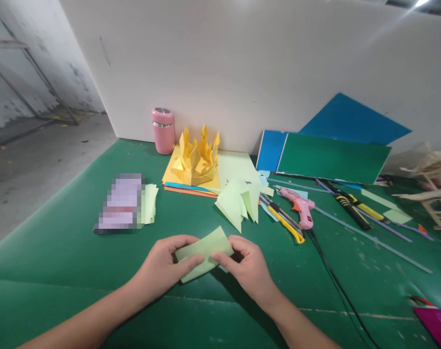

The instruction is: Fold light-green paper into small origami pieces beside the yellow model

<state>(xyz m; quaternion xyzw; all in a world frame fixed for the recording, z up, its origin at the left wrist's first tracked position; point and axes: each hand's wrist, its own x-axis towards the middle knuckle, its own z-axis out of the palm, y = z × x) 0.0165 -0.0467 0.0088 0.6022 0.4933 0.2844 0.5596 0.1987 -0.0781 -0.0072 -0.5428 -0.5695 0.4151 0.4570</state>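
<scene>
Between my hands, above the green table [78,291], is a small light green sheet of paper [205,247], tilted with its right side higher. My left hand [169,261] grips its left side, thumb on the front face and fingers behind. My right hand [247,264] pinches the right end, its thumb pressed on the lower edge; those fingers are partly hidden. Just beyond lie folded light green paper pieces [238,198]. A yellow folded-paper crown [198,160] stands farther back on a stack of coloured paper [169,169].
Left are a blurred-out phone-like object [122,203] and paper slips [150,203]. A pink flask [164,133] stands behind. To the right lie a yellow utility knife [285,223], a pink glue gun [300,206] with a trailing cord, pliers [351,208] and glue sticks [373,240].
</scene>
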